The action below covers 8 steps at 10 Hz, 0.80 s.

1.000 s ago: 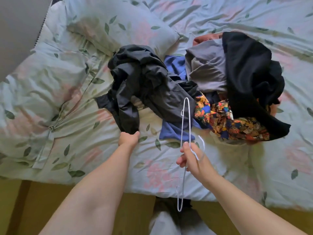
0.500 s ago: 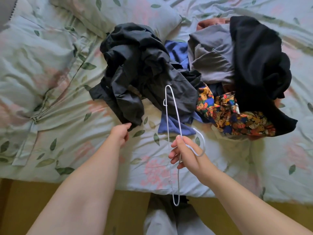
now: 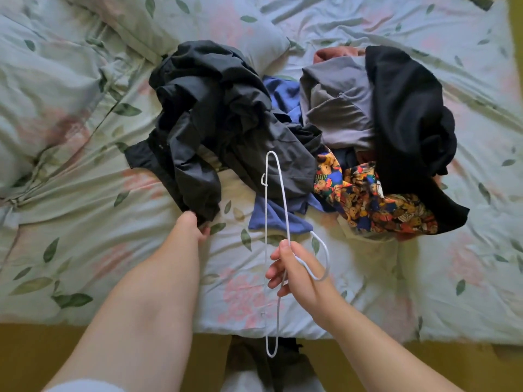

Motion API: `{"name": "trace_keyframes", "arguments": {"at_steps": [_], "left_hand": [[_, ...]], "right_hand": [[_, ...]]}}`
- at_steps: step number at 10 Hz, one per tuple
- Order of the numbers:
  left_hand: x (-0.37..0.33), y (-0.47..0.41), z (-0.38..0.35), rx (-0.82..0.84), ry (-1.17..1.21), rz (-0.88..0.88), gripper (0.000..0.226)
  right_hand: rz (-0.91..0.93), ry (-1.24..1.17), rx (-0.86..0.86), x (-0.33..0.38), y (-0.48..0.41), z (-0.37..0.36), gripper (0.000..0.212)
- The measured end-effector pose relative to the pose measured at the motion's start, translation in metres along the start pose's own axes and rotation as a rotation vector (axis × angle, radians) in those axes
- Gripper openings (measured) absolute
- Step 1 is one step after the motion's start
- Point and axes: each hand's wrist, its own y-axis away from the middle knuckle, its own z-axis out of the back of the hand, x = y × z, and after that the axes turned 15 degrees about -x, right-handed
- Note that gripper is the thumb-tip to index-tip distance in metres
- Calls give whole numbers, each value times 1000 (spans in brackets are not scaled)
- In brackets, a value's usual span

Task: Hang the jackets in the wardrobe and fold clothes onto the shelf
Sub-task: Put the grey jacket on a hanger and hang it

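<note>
Left hand [image 3: 195,224]: closed on the near hem of the dark grey jacket [image 3: 215,123], thumb and fingers pinching the cloth at the edge of the heap.
Right hand [image 3: 297,271]: curled round the neck of the white hanger [image 3: 276,222], which it holds edge-on above the bed [image 3: 85,250], hook toward the right.
Where the clothes are: all on the bed in one pile; the jacket lies left, a blue garment [image 3: 278,219] partly under it, a grey top [image 3: 339,108], a black garment [image 3: 407,123] and a printed cloth [image 3: 368,199] to the right.
Risk, snagging: the jacket overlaps the blue garment, so a pull on the hem could likely drag that along or tumble the pile.
Risk, hanger: the thin frame hangs just above the cloth and may catch a fold.
Risk, grip: a hem pinch may let the slippery-looking jacket slide out.
Open room: bare sheet lies near and left of the pile; the bed's near edge is just below both forearms.
</note>
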Motion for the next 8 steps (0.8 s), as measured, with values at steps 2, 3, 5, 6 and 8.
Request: {"name": "trace_keyframes", "arguments": {"at_steps": [2,3,5,6,8], "left_hand": [[14,7,-12,-27,-121,-293,32],[31,43,17,-109,-237,-522,22],[54,139,95,65,-271,-696,16],[50,188,125,134,-302,-564,14],[43,277,174,254,-447,-815,26]], "right_hand": [[-25,-12,-47,-15,2,0,40],[-12,14,-66,-2,12,5,42],[130,101,-91,38,46,14,43],[226,154,-90,53,75,15,47],[133,53,-123,76,116,14,49]]}}
